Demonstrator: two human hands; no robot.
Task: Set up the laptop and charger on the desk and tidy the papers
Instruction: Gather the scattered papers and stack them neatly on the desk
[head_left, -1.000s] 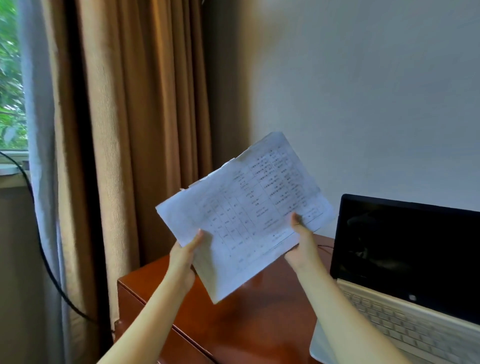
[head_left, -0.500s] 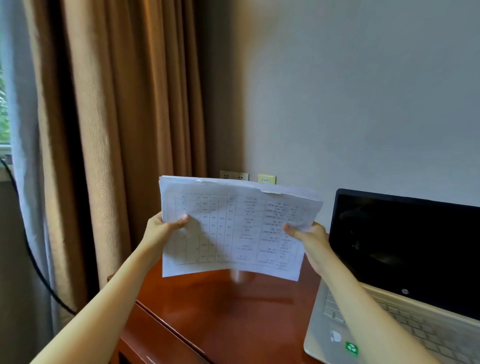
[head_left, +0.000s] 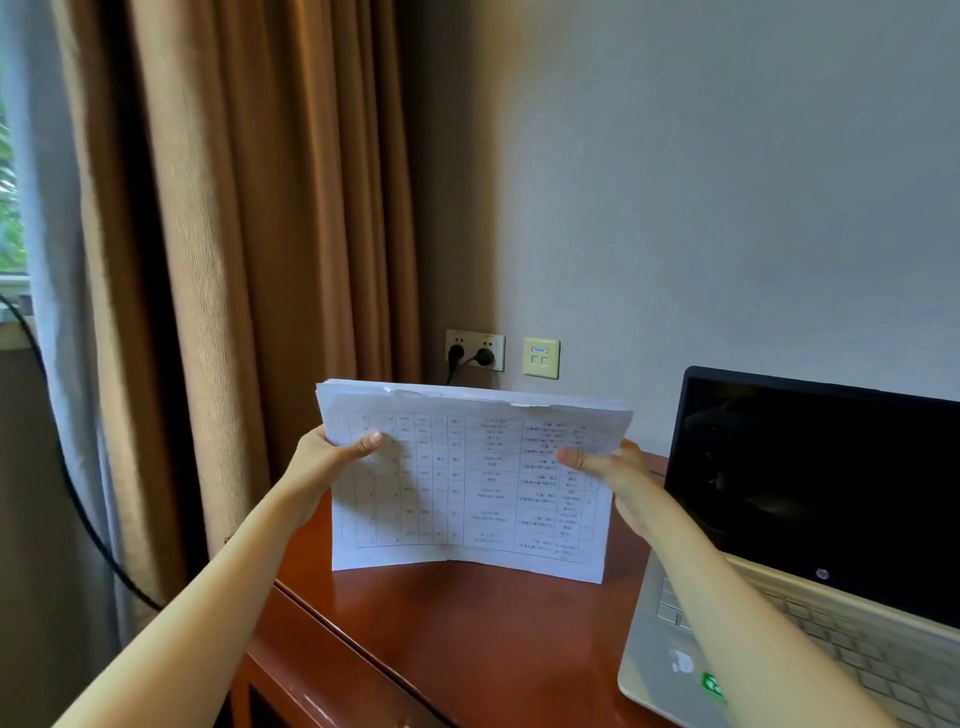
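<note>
the open laptop (head_left: 810, 493) sits at the right of the worktop (head_left: 467, 639). beside it, left hand (head_left: 332, 460) and right hand (head_left: 615, 470) stand the papers (head_left: 467, 483) on edge, fingers (head_left: 370, 442) clamped on each side, likely to square them; plugged sockets (head_left: 475, 351) behind.

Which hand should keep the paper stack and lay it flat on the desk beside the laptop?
Left, probably. The left hand grips the paper stack on the side away from the laptop, above bare desk. The right hand sits close against the laptop, its forearm crossing over it.
</note>
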